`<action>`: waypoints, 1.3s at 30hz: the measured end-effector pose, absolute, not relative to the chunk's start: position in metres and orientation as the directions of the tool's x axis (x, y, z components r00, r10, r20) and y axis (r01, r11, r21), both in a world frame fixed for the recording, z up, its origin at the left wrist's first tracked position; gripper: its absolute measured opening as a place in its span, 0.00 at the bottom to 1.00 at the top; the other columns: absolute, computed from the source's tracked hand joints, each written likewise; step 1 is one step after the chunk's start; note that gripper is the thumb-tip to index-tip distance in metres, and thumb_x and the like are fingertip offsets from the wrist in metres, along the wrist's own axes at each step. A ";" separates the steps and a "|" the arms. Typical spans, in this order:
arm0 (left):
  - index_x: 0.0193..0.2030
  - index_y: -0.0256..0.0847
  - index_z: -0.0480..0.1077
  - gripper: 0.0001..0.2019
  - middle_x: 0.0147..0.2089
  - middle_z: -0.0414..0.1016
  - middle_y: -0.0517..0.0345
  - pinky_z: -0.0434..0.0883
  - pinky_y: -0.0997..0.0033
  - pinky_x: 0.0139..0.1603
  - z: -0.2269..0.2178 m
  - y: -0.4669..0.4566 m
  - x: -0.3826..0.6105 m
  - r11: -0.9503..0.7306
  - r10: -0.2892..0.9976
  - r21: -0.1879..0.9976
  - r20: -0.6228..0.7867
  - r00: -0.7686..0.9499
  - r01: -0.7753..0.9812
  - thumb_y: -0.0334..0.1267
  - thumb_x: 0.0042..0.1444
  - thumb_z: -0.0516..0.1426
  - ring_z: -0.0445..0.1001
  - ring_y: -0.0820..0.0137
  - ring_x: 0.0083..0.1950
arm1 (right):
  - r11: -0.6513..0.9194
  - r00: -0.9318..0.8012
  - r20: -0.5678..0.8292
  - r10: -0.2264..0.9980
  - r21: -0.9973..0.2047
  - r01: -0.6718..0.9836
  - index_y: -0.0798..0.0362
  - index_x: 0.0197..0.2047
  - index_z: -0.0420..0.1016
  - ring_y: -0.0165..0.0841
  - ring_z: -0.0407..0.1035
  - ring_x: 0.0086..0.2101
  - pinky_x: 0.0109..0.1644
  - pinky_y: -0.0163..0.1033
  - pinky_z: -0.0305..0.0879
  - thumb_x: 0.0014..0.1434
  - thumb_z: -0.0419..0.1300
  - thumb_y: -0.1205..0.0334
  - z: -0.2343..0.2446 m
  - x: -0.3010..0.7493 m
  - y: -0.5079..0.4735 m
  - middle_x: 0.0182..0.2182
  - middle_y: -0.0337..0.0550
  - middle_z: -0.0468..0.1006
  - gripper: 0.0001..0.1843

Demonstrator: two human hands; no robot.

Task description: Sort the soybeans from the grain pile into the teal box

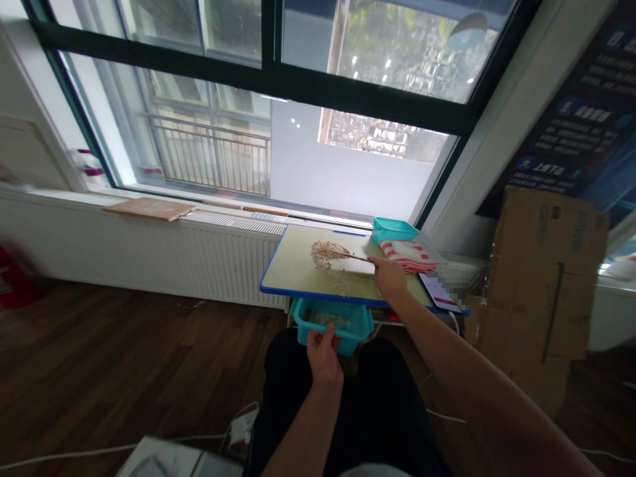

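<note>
My left hand (pixel 324 352) grips the near rim of a teal plastic basket (pixel 332 322) held just under the front edge of a small blue-rimmed table (pixel 293 271); the basket has some light crumbs inside. My right hand (pixel 390 275) is closed on a thin stick-like tool (pixel 354 256) that reaches left to a pile of brownish crumbs (pixel 324 252) on the tabletop. A white card (pixel 358 265) lies flat beside the pile, and a few crumbs sit near the table's front edge.
A second teal tray (pixel 393 230) and a red-and-white striped cloth (pixel 410 255) lie at the table's far right. A white radiator (pixel 149 248) runs under the window. A tall cardboard box (pixel 541 278) stands right. Cables and a white device lie on the wood floor.
</note>
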State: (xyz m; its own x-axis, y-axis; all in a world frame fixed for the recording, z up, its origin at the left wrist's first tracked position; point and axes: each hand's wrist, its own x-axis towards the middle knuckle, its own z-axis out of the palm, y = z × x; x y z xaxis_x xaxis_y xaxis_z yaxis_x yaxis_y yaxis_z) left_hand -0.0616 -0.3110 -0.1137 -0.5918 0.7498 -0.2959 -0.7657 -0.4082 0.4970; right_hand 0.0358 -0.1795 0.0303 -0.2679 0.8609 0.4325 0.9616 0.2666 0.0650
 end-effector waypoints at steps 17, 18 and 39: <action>0.22 0.39 0.58 0.18 0.22 0.63 0.66 0.66 0.73 0.31 -0.113 -0.312 -0.073 -0.408 0.761 0.482 -0.289 -0.581 -0.775 0.34 0.36 0.67 0.67 0.76 0.26 | 0.298 -0.361 0.269 0.893 0.246 0.922 0.42 0.53 0.71 0.39 0.72 0.38 0.39 0.39 0.63 0.60 0.46 0.63 0.035 0.018 -0.194 0.38 0.50 0.78 0.22; 0.22 0.39 0.58 0.18 0.22 0.64 0.66 0.66 0.74 0.30 -0.113 -0.312 -0.073 -0.414 0.760 0.476 -0.288 -0.582 -0.776 0.34 0.35 0.67 0.67 0.76 0.26 | 0.308 -0.371 0.266 0.890 0.247 0.919 0.41 0.53 0.71 0.39 0.72 0.38 0.39 0.39 0.63 0.60 0.46 0.63 0.036 0.018 -0.196 0.38 0.49 0.78 0.21; 0.22 0.39 0.57 0.19 0.20 0.61 0.68 0.63 0.77 0.27 -0.114 -0.311 -0.078 -0.412 0.759 0.493 -0.280 -0.588 -0.766 0.35 0.35 0.67 0.64 0.78 0.24 | 0.508 -0.546 0.158 0.823 0.225 0.831 0.40 0.53 0.71 0.34 0.71 0.33 0.36 0.36 0.60 0.61 0.45 0.60 0.053 0.043 -0.272 0.34 0.46 0.77 0.21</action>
State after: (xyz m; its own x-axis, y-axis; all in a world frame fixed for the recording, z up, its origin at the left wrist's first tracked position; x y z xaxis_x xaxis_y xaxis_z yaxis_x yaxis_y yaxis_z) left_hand -0.0783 -0.3107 -0.1137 -0.5880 0.7588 -0.2800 -0.7663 -0.4117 0.4933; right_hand 0.0427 -0.2716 0.0530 -0.5456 0.8230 0.1581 0.8315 0.5080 0.2250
